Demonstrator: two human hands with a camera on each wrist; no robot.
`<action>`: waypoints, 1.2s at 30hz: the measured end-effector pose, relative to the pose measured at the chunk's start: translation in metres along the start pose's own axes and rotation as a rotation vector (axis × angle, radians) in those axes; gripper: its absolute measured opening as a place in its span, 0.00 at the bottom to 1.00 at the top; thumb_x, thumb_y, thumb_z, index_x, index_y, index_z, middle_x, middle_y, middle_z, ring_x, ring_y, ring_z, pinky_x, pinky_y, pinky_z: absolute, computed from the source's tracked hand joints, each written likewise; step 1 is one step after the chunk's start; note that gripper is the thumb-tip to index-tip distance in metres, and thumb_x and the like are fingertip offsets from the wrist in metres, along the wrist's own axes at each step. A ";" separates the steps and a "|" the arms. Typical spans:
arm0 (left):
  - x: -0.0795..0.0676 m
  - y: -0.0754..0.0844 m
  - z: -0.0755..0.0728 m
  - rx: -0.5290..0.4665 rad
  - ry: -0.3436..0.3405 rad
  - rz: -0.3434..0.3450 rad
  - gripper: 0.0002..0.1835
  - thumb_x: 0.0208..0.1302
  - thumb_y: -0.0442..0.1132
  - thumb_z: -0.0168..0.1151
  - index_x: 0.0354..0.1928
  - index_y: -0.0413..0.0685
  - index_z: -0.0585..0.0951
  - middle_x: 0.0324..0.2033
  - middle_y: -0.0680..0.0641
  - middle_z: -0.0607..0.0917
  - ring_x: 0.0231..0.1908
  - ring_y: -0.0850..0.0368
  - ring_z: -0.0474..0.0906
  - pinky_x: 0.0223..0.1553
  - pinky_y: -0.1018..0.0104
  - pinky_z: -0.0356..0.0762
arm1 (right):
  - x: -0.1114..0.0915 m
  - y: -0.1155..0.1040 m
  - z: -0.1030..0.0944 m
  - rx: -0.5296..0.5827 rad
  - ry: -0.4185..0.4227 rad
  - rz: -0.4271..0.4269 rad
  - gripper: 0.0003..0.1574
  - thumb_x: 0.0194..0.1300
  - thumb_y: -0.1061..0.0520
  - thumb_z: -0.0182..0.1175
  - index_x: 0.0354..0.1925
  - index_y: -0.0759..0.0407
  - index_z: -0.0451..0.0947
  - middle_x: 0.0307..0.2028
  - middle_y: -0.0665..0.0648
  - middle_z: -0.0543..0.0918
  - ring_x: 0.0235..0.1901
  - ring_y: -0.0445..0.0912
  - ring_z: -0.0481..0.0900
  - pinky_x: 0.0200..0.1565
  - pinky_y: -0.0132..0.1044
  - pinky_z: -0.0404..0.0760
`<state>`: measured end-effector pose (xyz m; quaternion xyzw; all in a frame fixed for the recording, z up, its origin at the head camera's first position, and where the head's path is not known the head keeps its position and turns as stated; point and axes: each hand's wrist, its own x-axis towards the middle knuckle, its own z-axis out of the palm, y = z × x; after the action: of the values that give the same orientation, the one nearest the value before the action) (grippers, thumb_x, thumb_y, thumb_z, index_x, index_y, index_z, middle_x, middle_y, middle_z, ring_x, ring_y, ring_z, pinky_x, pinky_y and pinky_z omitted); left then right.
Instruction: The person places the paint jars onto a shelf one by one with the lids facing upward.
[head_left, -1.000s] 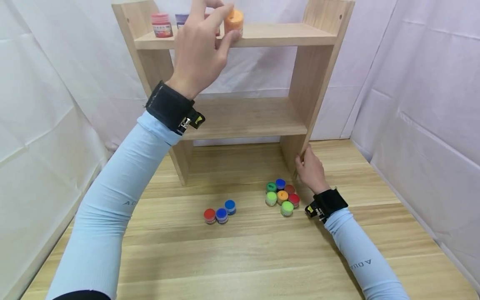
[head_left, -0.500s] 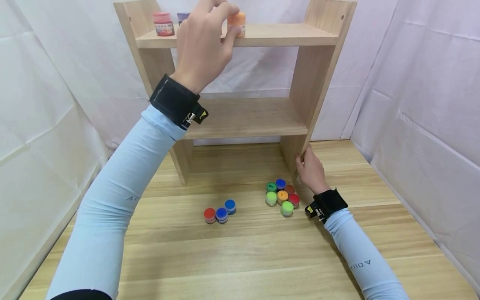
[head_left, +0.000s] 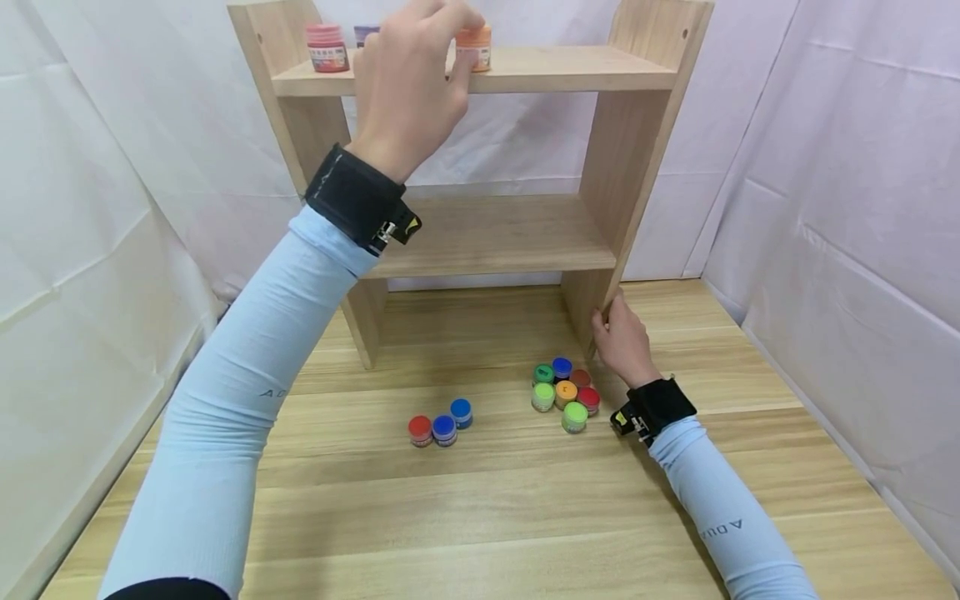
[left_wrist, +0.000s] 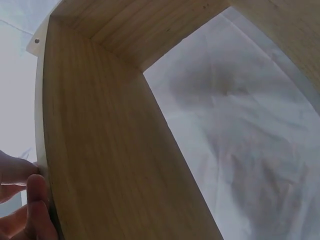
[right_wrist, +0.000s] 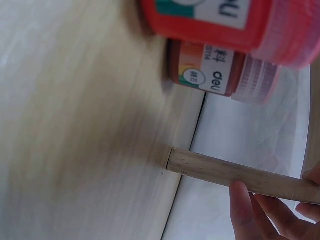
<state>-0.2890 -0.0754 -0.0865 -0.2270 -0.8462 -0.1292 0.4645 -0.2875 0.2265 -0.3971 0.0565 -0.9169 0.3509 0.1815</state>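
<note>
My left hand (head_left: 412, 87) is raised to the top shelf (head_left: 555, 71) of a wooden rack. Between its thumb and fingers it pinches an orange paint jar (head_left: 482, 50), which stands at the shelf's front edge. In the left wrist view, the fingers (left_wrist: 37, 200) show beside the board, and the jar is out of sight. A pink-red paint jar (head_left: 327, 48) and a purple-lidded jar (head_left: 365, 33) stand to the left, the latter partly covered by my hand. Low on the right, my right hand (head_left: 624, 346) grips the rack's side panel (right_wrist: 215, 170) near its foot.
On the table, several paint jars with green, blue, orange, brown and red lids cluster beside the right panel, among them a light green one (head_left: 574, 417). A red-lidded jar (head_left: 420, 430) and two blue-lidded jars (head_left: 444, 429) stand left of them. White cloth (head_left: 847, 167) hangs around the table.
My left hand and the orange jar have shifted slightly right, and the jar has gone from tilted to upright on the top shelf. The right hand stays on the panel.
</note>
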 end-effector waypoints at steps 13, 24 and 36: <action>0.002 0.001 0.002 0.003 0.014 0.024 0.21 0.80 0.46 0.47 0.68 0.53 0.79 0.63 0.48 0.83 0.30 0.50 0.68 0.30 0.68 0.50 | -0.001 0.002 -0.002 0.019 -0.004 0.015 0.35 0.81 0.54 0.43 0.79 0.59 0.49 0.71 0.74 0.69 0.62 0.71 0.79 0.44 0.62 0.85; -0.040 0.009 0.001 -0.154 0.328 0.113 0.17 0.77 0.45 0.52 0.54 0.45 0.84 0.49 0.44 0.86 0.27 0.49 0.77 0.30 0.68 0.55 | 0.000 -0.002 -0.002 0.039 -0.026 0.020 0.36 0.81 0.54 0.43 0.80 0.57 0.46 0.74 0.73 0.67 0.66 0.71 0.75 0.46 0.63 0.84; -0.099 0.001 0.020 -0.324 0.347 0.215 0.08 0.71 0.36 0.60 0.42 0.38 0.84 0.35 0.41 0.85 0.17 0.56 0.73 0.20 0.65 0.65 | -0.003 -0.007 -0.004 0.055 -0.030 0.029 0.37 0.81 0.54 0.43 0.81 0.58 0.45 0.74 0.73 0.66 0.66 0.71 0.74 0.47 0.63 0.84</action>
<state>-0.2570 -0.0925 -0.1811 -0.3616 -0.6930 -0.2497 0.5715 -0.2815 0.2235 -0.3911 0.0532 -0.9104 0.3775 0.1609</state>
